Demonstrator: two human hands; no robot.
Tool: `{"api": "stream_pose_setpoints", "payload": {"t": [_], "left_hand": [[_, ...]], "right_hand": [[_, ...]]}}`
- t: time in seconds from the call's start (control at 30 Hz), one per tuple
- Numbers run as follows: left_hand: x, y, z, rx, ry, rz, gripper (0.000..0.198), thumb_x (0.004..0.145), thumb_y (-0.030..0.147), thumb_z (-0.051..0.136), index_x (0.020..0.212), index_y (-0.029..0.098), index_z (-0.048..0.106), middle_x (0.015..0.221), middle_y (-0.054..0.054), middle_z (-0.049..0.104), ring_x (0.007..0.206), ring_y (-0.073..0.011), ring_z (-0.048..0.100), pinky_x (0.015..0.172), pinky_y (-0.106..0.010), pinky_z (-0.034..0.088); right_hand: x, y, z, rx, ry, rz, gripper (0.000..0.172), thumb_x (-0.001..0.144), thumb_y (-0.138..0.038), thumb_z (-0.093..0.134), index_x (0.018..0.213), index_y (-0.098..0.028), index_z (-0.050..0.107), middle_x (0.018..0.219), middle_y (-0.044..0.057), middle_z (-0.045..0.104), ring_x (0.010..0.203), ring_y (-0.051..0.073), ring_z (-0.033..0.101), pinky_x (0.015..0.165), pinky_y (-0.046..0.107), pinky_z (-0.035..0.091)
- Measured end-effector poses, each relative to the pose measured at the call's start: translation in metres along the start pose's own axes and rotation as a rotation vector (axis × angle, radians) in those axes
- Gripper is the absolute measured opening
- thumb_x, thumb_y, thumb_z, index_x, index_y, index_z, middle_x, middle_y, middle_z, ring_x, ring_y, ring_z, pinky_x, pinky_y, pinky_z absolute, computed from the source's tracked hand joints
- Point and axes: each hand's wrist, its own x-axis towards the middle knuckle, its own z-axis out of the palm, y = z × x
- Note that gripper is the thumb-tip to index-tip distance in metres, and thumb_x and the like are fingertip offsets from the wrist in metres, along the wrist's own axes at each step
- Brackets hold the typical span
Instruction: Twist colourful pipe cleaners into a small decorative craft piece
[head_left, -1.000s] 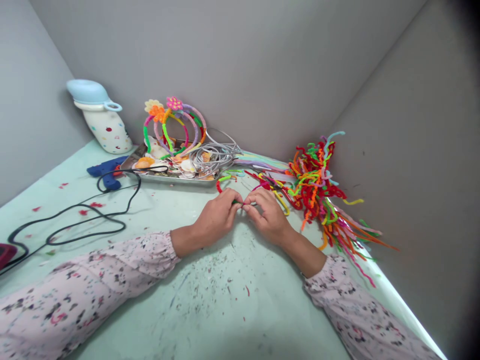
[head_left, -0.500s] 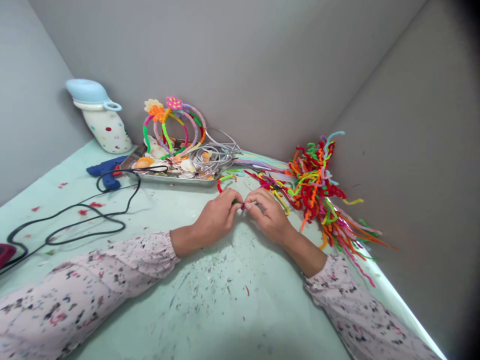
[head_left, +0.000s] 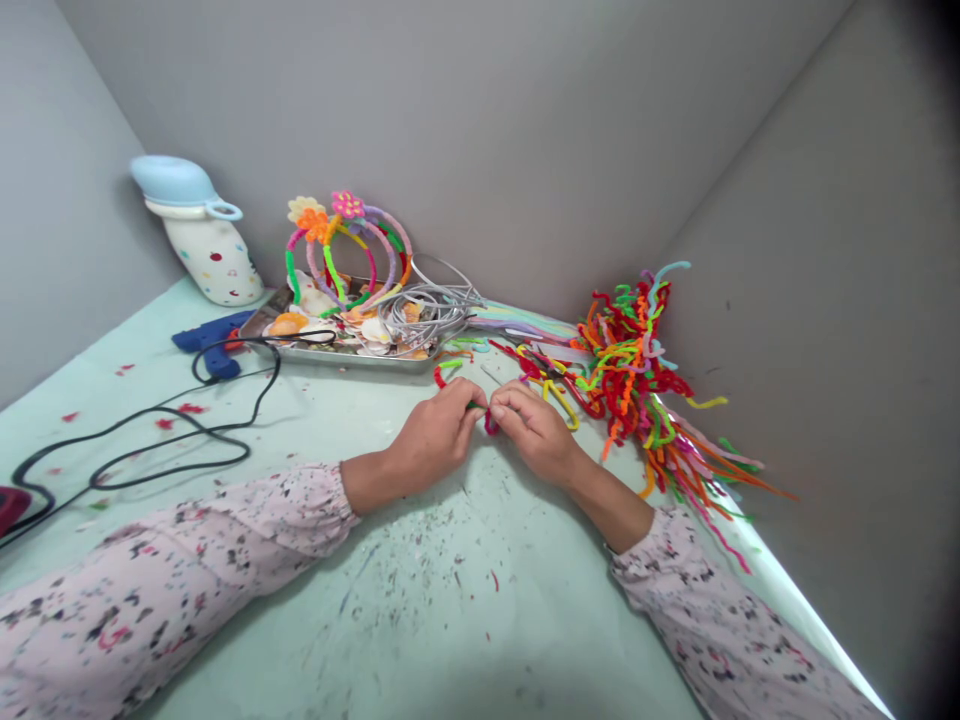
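My left hand point(head_left: 437, 430) is closed, its thumb and forefinger pinching a thin green pipe cleaner point(head_left: 474, 405). Touching tip to tip with it, my right hand point(head_left: 536, 428) is closed on a magenta pipe cleaner point(head_left: 491, 424), a short curl of which hangs below the fingers. A red and bright green fuzzy piece point(head_left: 441, 374) shows just beyond my left knuckles; whether it joins what I hold is hidden. A bare grey wire end point(head_left: 490, 374) sticks out between the hands. Yellow pipe cleaner loops point(head_left: 561, 403) lie past my right fingers.
Behind my left hand, a metal tray point(head_left: 352, 360) holds shell-like scraps, coiled grey wire point(head_left: 427, 318) and flower-topped fuzzy hoops point(head_left: 330, 262). A blue glue gun point(head_left: 214, 345) with a black cord point(head_left: 172, 410) lies left, near a bottle point(head_left: 210, 255). Bunched pipe cleaners point(head_left: 634, 360) lean right.
More of the magenta pipe cleaner now shows as a curl under my right fingers. The grey wire end has come into view between the hands. Both hands stay nearly in place.
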Motion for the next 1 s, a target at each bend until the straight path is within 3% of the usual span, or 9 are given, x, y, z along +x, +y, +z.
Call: {"api": "stream_pose_setpoints", "payload": {"t": [1.0], "left_hand": [[0.0016, 0.0007, 0.0001, -0.004, -0.01, -0.024, 0.01, 0.089, 0.015, 0.042, 0.093, 0.017, 0.051, 0.074, -0.001, 0.054, 0.067, -0.015, 0.051, 0.062, -0.027, 0.039]], "right_hand": [[0.0003, -0.001, 0.0023, -0.015, 0.018, 0.002, 0.026, 0.095, -0.032, 0.042, 0.076, -0.02, 0.055, 0.08, 0.002, 0.055, 0.081, 0.017, 0.052, 0.077, 0.034, 0.04]]}}
